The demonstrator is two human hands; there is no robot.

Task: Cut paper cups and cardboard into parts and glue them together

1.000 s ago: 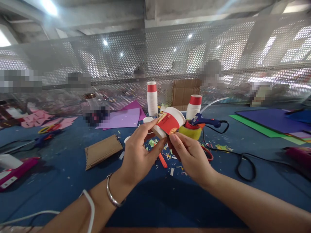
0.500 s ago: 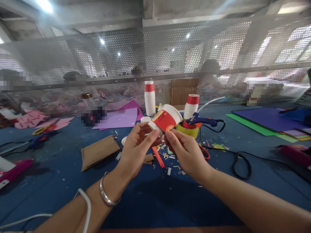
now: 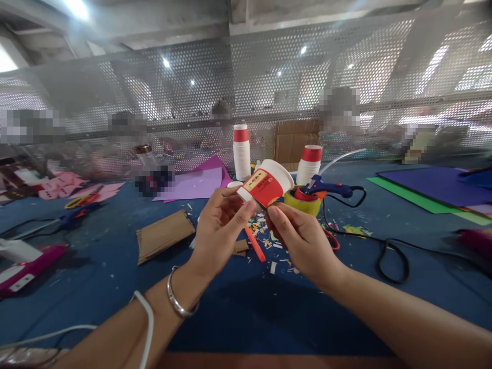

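A paper cup (image 3: 265, 184), white with a red printed band, is tilted on its side in front of me, its wide rim to the upper right. My left hand (image 3: 219, 230) grips it round the narrow base, thumb below and fingers behind. At the cup's lower side my right hand (image 3: 302, 238) is closed in a pinch. A sliver of something small and brown, perhaps cardboard, shows at those fingertips against the cup; most of it is hidden. Beneath the hands lie an orange stick-like tool (image 3: 255, 243), a small cardboard piece (image 3: 241, 247) and scattered paper scraps (image 3: 272, 251).
Behind stand two cup stacks (image 3: 241, 154) (image 3: 308, 164). A blue glue gun (image 3: 330, 187) rests on a yellow holder (image 3: 307, 206), its black cord (image 3: 384, 256) looping right. Corrugated cardboard (image 3: 166, 237) and purple paper (image 3: 192, 183) lie left, coloured sheets (image 3: 423, 189) right. A perforated screen (image 3: 184, 102) spans the back.
The cup has turned a little in my left hand, so more of its yellow printed panel shows. My left fingers have shifted round the base; the right hand keeps its pinch by the cup's lower side.
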